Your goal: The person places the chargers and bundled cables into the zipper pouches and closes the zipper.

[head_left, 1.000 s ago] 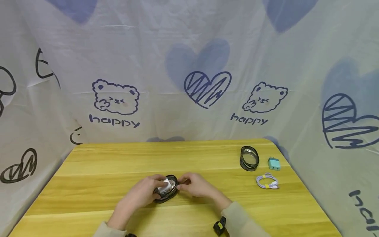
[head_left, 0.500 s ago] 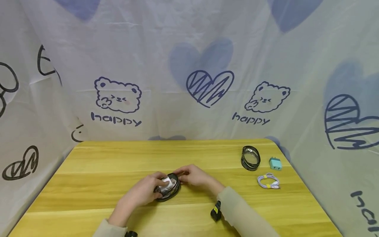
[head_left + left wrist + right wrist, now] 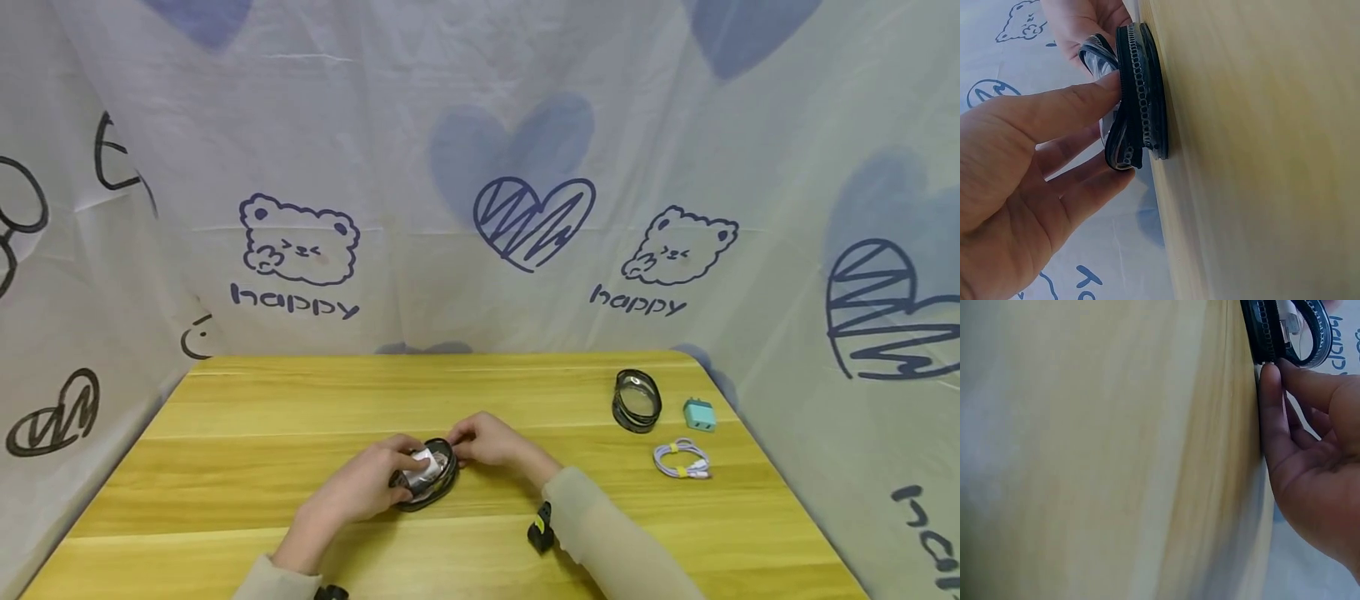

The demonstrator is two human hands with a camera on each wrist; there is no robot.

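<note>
A round clear zip pouch (image 3: pixel 452 477) with black zipper trim sits on the wooden table, in front of the person. My left hand (image 3: pixel 367 485) grips its left side, thumb on the near edge and fingers over the top. The left wrist view shows the pouch's lid (image 3: pixel 1117 134) folded up from its base, so the zipper is at least partly undone. Inside is something white (image 3: pixel 1293 324) resembling a cable plug. At the pouch's far right edge, my right hand (image 3: pixel 491 442) pinches a spot on the zipper trim with thumb and forefinger; the fingertips hide what lies there.
At the right rear of the table (image 3: pixel 285 400) stands another round clear case (image 3: pixel 622 414) with black trim. Beside it are a teal wall charger (image 3: pixel 699 415) and a coiled lilac cable (image 3: pixel 658 461) with yellow ties. Printed cloth (image 3: pixel 420 275) hangs behind and at both sides.
My right hand has moved away from me along the pouch's right edge, to its far side. The left hand keeps its grip almost in place. The pouch has shifted slightly.
</note>
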